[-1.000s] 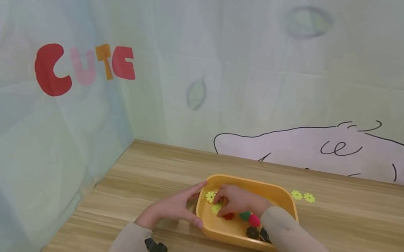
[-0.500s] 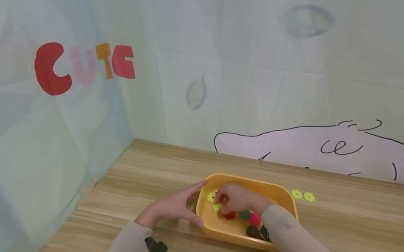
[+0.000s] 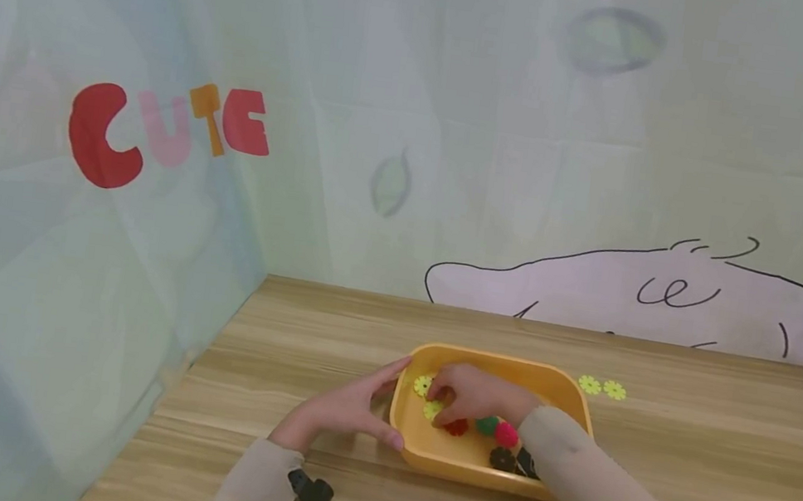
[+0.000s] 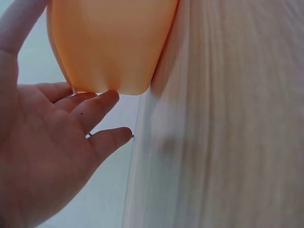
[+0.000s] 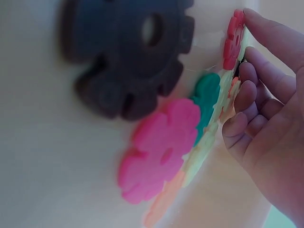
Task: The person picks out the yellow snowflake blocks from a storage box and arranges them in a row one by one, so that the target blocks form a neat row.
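Note:
An orange plastic tray on the table holds several flower-shaped plastic discs. My left hand spans its left end from outside, thumb at the near corner and fingertips at the far one; in the left wrist view the fingers lie against the end wall. My right hand is inside the tray, fingers bent down among the discs. Two yellow flower discs show beside its fingertips. A red flower disc lies right at its thumb in the right wrist view. I cannot tell whether the fingers pinch a disc.
Green, pink and black flower discs lie in the tray under the right forearm. Two yellow discs sit on the wood-grain table beyond the tray's right end. Printed cloth walls the back and left.
The two yellow discs by the right fingertips have shifted slightly away and to the right inside the tray. The left hand stays at the tray's end.

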The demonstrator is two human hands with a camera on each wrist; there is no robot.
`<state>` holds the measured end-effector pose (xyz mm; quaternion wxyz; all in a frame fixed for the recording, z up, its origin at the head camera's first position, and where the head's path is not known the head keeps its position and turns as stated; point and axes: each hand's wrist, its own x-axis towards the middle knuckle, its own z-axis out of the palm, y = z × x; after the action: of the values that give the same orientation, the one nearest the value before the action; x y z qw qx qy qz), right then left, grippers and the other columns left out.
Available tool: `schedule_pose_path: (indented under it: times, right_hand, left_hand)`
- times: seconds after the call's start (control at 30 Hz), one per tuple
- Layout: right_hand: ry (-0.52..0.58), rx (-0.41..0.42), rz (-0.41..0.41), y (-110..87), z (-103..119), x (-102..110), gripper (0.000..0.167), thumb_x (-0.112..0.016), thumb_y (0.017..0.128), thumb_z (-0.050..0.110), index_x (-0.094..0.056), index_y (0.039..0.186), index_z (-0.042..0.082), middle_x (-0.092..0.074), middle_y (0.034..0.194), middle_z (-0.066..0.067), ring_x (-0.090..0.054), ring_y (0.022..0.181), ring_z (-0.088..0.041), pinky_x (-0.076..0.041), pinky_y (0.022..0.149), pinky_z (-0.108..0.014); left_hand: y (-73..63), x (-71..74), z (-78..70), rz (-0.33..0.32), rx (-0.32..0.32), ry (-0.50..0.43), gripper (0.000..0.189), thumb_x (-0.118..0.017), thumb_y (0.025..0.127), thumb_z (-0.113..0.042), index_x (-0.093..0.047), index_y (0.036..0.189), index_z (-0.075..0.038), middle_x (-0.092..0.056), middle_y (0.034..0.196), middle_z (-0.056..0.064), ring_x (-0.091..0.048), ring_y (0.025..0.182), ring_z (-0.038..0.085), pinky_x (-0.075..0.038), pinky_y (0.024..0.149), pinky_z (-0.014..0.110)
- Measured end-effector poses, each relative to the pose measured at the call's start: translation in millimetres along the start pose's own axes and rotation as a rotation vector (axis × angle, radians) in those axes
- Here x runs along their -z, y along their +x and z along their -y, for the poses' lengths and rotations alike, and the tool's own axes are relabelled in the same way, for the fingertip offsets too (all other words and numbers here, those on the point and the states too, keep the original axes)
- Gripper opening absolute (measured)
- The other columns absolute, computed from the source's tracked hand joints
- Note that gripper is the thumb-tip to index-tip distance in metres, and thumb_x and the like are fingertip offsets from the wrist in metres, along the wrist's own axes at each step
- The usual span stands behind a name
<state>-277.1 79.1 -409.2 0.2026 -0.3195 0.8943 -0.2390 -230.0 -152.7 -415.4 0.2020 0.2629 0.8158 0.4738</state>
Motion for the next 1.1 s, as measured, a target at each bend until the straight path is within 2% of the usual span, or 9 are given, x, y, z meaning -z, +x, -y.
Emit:
schedule_pose_path:
  times: [0.37,0.67,0.83,1.1]
  right_hand:
    - [0.028,-0.030,0.036,2.2,-3.0,-1.5,0.028,-0.080,0.078,0.021,-0.066,0.102,0.015,-0.058,0.091,0.006,-0.054,0.082,-0.012,-0.050,0.076,-0.027]
    - [0.065,-0.034,0.022,-0.4,-1.7,1.0,0.029,-0.080,0.078,0.020,-0.065,0.102,0.015,-0.059,0.092,0.005,-0.055,0.082,-0.013,-0.050,0.075,-0.028]
    - [0.074,-0.012,0.003,-2.2,1.3,4.5,0.026,-0.079,0.078,0.019,-0.065,0.100,0.016,-0.059,0.087,0.004,-0.055,0.080,-0.013,-0.049,0.073,-0.027]
    - [0.058,0.070,-0.032,-5.2,3.5,11.2,0.027,-0.076,0.080,0.015,-0.066,0.105,0.012,-0.059,0.088,0.005,-0.054,0.082,-0.014,-0.051,0.072,-0.026]
  left_hand:
    - [-0.2,0.7,0.2,0.000,-0.002,-0.005,0.113,-0.085,0.072,-0.036,-0.012,0.156,-0.018,-0.017,0.161,0.001,-0.025,0.145,0.021,-0.014,0.118,0.052]
    - [0.3,1.1,0.3,0.005,0.006,0.004,0.113,-0.085,0.072,-0.037,-0.011,0.156,-0.019,-0.017,0.161,0.001,-0.025,0.145,0.021,-0.015,0.118,0.051]
    - [0.4,1.8,-1.6,-0.008,0.008,0.029,0.114,-0.086,0.071,-0.037,-0.012,0.156,-0.017,-0.018,0.161,0.002,-0.027,0.144,0.021,-0.017,0.118,0.049]
    - [-1.6,0.1,-1.6,-0.002,0.009,0.012,0.112,-0.085,0.073,-0.034,-0.012,0.156,-0.016,-0.018,0.161,0.003,-0.028,0.144,0.022,-0.017,0.118,0.051]
